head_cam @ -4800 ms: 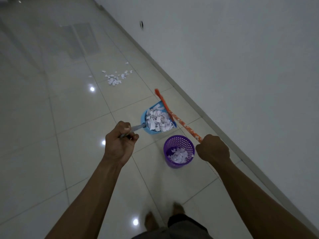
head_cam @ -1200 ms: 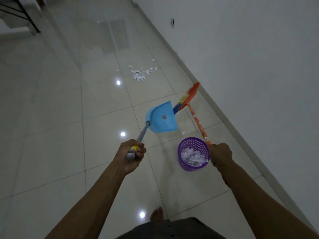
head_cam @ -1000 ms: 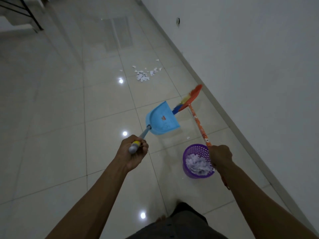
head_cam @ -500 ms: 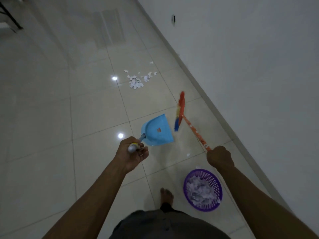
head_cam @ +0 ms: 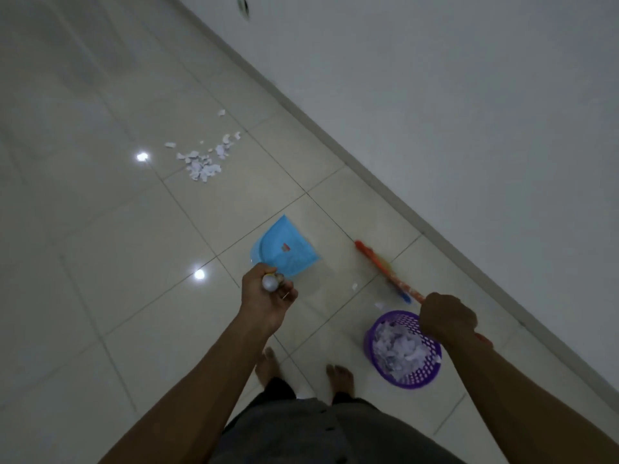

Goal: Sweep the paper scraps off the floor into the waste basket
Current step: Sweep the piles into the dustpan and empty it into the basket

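My left hand (head_cam: 268, 298) grips the handle end of a blue dustpan (head_cam: 284, 251), whose pan holds no scraps and hangs over the tiled floor. My right hand (head_cam: 447, 318) grips the orange broom (head_cam: 385, 267), its head low near the floor and blurred. A purple waste basket (head_cam: 402, 351) full of white paper scraps stands just below my right hand. Two loose scraps (head_cam: 355, 286) lie between pan and basket. A pile of paper scraps (head_cam: 202, 162) lies farther ahead on the floor.
A white wall (head_cam: 469, 112) with a grey skirting runs diagonally along the right. My bare feet (head_cam: 340, 375) stand on the glossy tiles just left of the basket. Ceiling lights reflect off the floor at the left.
The dustpan, full 4.8 s ago, has been emptied into the basket. I have stepped forward past the basket, and the broom head has swung down toward the floor near the basket.
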